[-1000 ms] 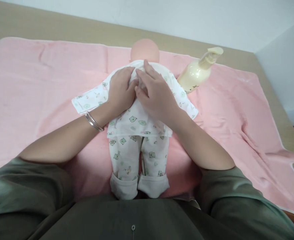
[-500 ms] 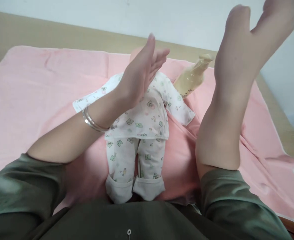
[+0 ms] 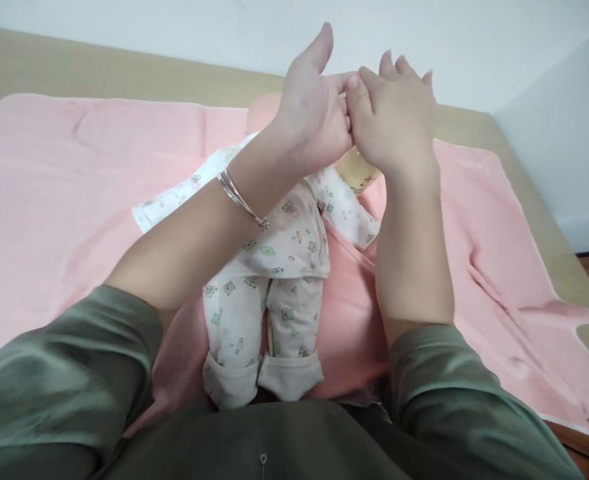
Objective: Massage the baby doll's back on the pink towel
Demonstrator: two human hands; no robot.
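At two o'clock from the soft-looking doll, the bottle — probably smooth and weighty, best steadied round its body — shows partly behind the right hand, whose hold I cannot tell, while the upturned left hand's loosely bent fingers look empty.

Your left forearm slants up and inward, and your right forearm stands nearly upright. Your left hand is turned palm toward you, its thumb pointing up and its fingers reaching across to your right hand. That one shows you its back, thumb angled inward, fingers directed up and away. The left fingertips pass behind the right thumb; how firmly they touch, you cannot tell. Neither hand grips anything.
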